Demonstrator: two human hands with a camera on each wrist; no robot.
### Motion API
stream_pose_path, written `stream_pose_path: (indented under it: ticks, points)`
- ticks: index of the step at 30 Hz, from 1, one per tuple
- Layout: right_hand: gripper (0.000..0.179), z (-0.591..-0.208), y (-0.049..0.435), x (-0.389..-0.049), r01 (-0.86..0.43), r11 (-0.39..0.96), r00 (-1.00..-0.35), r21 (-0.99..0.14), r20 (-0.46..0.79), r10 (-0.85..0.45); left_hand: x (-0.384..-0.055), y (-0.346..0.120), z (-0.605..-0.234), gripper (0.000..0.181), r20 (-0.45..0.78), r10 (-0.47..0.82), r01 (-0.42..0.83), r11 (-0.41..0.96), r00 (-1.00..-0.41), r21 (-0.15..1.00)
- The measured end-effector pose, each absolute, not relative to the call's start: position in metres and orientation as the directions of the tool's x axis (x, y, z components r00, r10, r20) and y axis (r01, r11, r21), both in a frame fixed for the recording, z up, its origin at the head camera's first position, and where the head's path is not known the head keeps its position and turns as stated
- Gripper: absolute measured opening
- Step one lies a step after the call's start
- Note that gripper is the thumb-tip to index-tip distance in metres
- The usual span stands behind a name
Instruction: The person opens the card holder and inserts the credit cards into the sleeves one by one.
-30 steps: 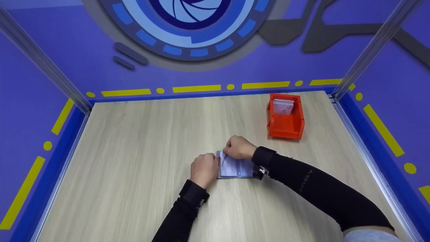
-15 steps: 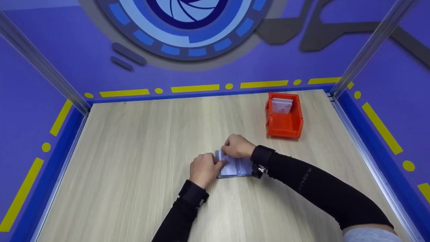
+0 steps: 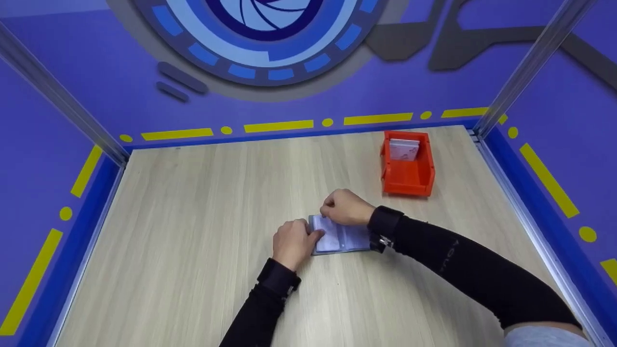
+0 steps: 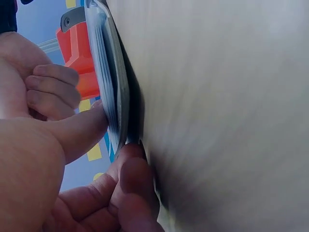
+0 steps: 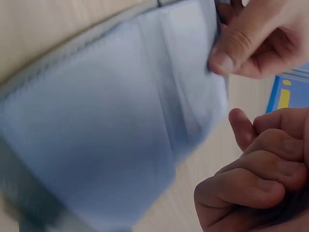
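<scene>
Booklet (image 3: 332, 239) lay open; left hand (image 3: 292, 243) pinched left edge; right hand (image 3: 348, 208) curled, empty; firm thumb (image 5: 231, 54) likely best steadied pages (image 5: 96, 111).

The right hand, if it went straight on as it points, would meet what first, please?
Probably the left hand, close ahead of the right hand in the head view, though depth is unclear and it might narrowly miss.

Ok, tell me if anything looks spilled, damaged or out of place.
Nothing stands out: the left hand pinches the open booklet on the table, the cards are inside the upright red bin, and no spill or damage shows.
</scene>
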State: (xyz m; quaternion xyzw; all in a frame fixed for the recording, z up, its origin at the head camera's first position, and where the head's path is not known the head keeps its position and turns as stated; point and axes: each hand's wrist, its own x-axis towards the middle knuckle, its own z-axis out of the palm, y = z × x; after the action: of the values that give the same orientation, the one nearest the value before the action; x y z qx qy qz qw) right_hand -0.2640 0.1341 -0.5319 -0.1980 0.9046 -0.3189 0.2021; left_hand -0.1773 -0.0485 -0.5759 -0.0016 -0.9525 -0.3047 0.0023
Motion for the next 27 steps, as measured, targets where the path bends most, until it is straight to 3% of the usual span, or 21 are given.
stream_pose_path:
  ticks: [5, 15, 27]
  points:
    - [0.027, -0.513, 0.151, -0.268, -0.260, 0.712, -0.878, -0.652, -0.147, -0.456, -0.178, -0.047, -0.575, 0.046, -0.010, -0.003, -0.008, 0.815, -1.000, 0.580]
    - [0.032, -0.475, 0.203, -0.286, -0.205, 0.763, -0.944, -0.613, -0.083, -0.321, -0.178, -0.047, -0.579, 0.044, -0.006, -0.002, -0.005, 0.804, -1.000, 0.594]
    - [0.034, -0.465, 0.262, -0.322, -0.104, 0.799, -0.992, -0.593, 0.001, -0.128, -0.178, -0.047, -0.578, 0.045, -0.024, -0.007, -0.020, 0.796, -1.000, 0.605]
